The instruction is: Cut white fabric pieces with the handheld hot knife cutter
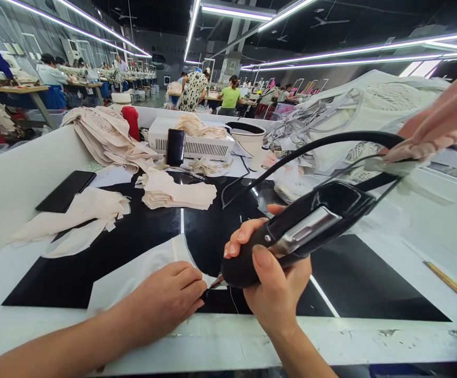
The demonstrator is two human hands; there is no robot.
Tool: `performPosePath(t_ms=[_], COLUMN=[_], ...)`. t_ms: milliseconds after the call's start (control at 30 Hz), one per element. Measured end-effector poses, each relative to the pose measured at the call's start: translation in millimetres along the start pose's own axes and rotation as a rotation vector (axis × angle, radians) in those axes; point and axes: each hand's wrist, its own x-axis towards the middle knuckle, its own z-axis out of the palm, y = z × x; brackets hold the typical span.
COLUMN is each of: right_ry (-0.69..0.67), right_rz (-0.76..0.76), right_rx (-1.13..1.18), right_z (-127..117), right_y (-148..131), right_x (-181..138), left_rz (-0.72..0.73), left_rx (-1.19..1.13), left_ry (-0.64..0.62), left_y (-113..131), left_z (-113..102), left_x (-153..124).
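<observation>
My right hand (273, 281) is wrapped round a black corded hand tool (311, 223) with a metal lever; its tip points down-left at the edge of a white fabric piece (142, 268) lying on the black table surface (350, 278). My left hand (169, 296) rests on that fabric with fingers curled, pinching its edge right beside the tool's tip. The tool's black cable (311, 149) arcs up to the right.
Stacks of cream fabric pieces (173, 191) and loose pieces (74, 215) lie further back, with a black phone (66, 190), a white machine box (189, 142) and a white bucket (248, 137). Another person's arm (437, 126) reaches in at top right. Workers sit at distant tables.
</observation>
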Motion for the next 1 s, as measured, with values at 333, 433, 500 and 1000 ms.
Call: performPosePath(t_ms=[333, 433, 500, 1000], right_ry=[0.006, -0.005, -0.014, 0.016], right_rz=[-0.012, -0.011, -0.009, -0.04], right_rx=[0.012, 0.001, -0.007, -0.07], right_z=[0, -1, -2, -14], right_y=[2, 2, 1, -2], right_x=[0, -1, -1, 1], left_rz=[0.014, 0.019, 0.021, -0.011], left_rx=[0.012, 0.01, 0.015, -0.027], left_ry=[0.005, 0.009, 0.011, -0.03], left_y=[1, 1, 1, 1], left_z=[-2, -2, -2, -1], left_x=[1, 1, 1, 1])
